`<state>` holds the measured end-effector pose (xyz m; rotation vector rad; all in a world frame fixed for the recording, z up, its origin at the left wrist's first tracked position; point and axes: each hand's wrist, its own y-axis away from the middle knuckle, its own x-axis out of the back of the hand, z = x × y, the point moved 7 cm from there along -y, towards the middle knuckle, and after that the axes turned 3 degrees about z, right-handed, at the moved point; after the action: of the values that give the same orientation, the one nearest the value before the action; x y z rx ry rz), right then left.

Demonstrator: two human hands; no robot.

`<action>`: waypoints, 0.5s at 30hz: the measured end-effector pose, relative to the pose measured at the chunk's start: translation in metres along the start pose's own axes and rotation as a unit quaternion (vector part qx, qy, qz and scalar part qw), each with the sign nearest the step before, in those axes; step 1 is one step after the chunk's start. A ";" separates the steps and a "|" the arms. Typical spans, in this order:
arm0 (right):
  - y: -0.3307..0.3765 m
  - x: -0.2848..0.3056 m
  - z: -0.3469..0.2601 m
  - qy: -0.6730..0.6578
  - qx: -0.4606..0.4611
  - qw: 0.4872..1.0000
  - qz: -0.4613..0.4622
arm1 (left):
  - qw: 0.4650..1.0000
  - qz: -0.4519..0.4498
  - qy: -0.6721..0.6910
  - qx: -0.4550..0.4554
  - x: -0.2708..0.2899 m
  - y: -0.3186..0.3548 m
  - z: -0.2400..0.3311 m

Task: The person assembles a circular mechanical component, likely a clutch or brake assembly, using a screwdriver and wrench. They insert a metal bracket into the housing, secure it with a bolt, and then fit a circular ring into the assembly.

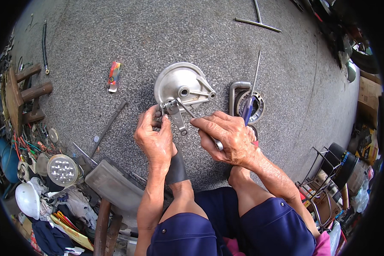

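A round silver brake drum plate point(173, 81) rests on the ground in front of me, its ribbed arm pointing right. At its near edge is a metal brake lever point(177, 118) with a hole at the lower end. My left hand point(153, 134) is closed, thumb and fingers pinching a small metal fastener point(161, 108) beside the lever's top. My right hand point(228, 136) is wrapped round a wrench point(187, 110), whose far end meets the lever's clamp; its near end shows below my fingers. Just beyond that hand a blue-handled screwdriver point(248, 112) lies across ring-shaped brake shoes point(260, 112).
An L-shaped metal bar point(234, 96) lies by the brake shoes, a T-handle wrench point(260, 25) farther off. Leftward are a small red box point(114, 77), a dark rod point(109, 128) and a wooden stool point(16, 98). Clutter lines the left side; a wire rack point(318, 187) stands right.
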<state>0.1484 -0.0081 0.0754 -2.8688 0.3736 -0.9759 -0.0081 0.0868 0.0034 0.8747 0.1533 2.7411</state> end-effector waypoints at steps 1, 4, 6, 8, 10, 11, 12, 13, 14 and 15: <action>0.000 0.000 0.000 -0.003 -0.001 1.000 0.002 | 1.000 -0.001 0.002 0.006 0.000 0.000 -0.001; -0.001 0.000 0.001 -0.012 -0.006 1.000 0.005 | 0.993 -0.017 0.097 0.072 -0.004 0.002 -0.014; 0.000 0.000 0.003 -0.020 -0.012 1.000 0.003 | 0.990 -0.015 0.113 0.083 -0.004 0.003 -0.018; 0.001 0.001 0.005 -0.031 -0.018 0.999 0.007 | 0.990 -0.013 0.116 0.083 -0.004 0.003 -0.018; 0.001 0.000 0.006 -0.034 -0.023 0.999 0.005 | 0.992 -0.011 0.106 0.073 -0.003 0.004 -0.018; 0.001 0.000 0.006 -0.032 -0.026 0.999 0.002 | 0.991 -0.011 0.108 0.080 -0.003 0.004 -0.019; 0.001 0.000 0.006 -0.030 -0.028 0.999 -0.002 | 0.990 -0.010 0.109 0.088 -0.002 0.006 -0.019; 0.003 0.000 0.005 -0.023 -0.018 1.000 0.004 | 0.989 -0.010 0.111 0.096 -0.002 0.007 -0.019; 0.005 -0.001 0.006 -0.016 -0.008 1.000 0.010 | 0.982 -0.008 0.148 0.120 -0.003 0.008 -0.022; 0.009 -0.003 0.007 -0.008 0.002 1.000 0.017 | 0.972 -0.006 0.184 0.143 -0.005 0.010 -0.024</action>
<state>0.1486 -0.0156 0.0670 -2.8551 0.4160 -0.9458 -0.0207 0.0755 -0.0170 0.4101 0.6338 2.8861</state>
